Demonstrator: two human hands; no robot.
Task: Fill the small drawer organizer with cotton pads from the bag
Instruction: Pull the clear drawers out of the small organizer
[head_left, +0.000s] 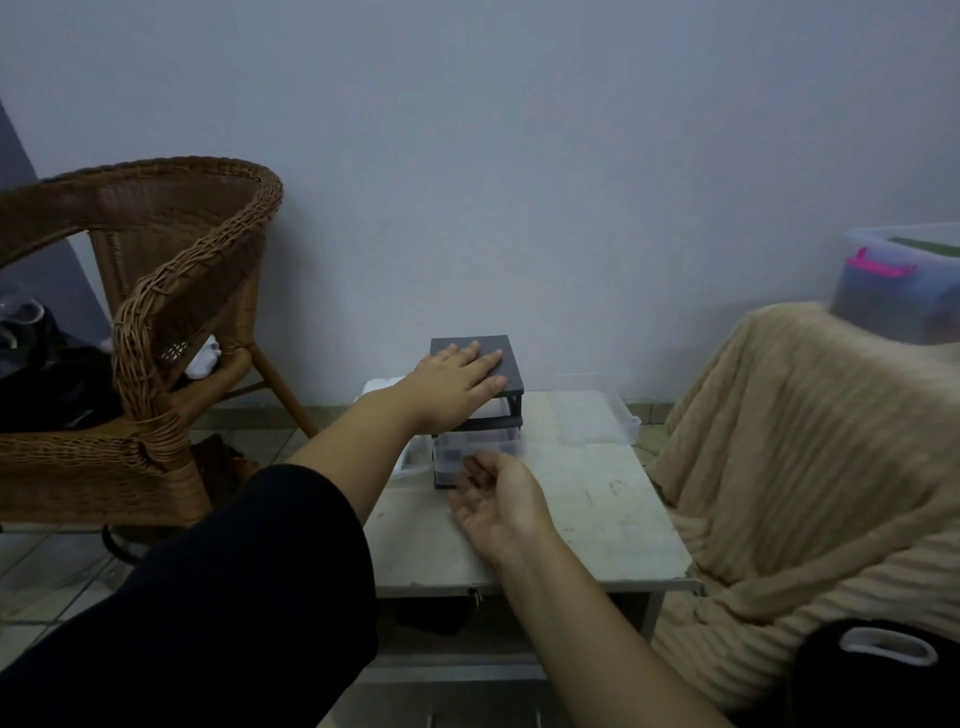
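- Left hand (457, 382) lies flat, fingers spread, palm down on the dark lid of the drawer organizer (475, 410). Holding nothing, just pinning the unit in place, I'd say.
- Organizer sits toward the back-left of the small white surface (597, 525), near the wall. Dark frame, clear drawers.
- Right hand (493, 493) is down in front of the lower drawer (475, 447), palm half up, fingers loosely curled and empty. Blurred, so can't tell whether fingertips touch the drawer front or are just beside it.
- Upper slot looks hollow w/ something pale showing through; can't tell if that's pads or what's behind the unit.
- A white soft bundle (382, 389) peeks out behind the left forearm, prob. the bag of cotton pads, but mostly hidden, so not sure.
- A clear tray (597, 415) rests on the surface to the right of the organizer, maybe a pulled-out drawer; looks empty, hard to say.
- Progress, my read: early stage. No pad in either hand, no pads clearly seen in any drawer.
- Left to do: open the drawer, fetch pads from the bag, load, shut.
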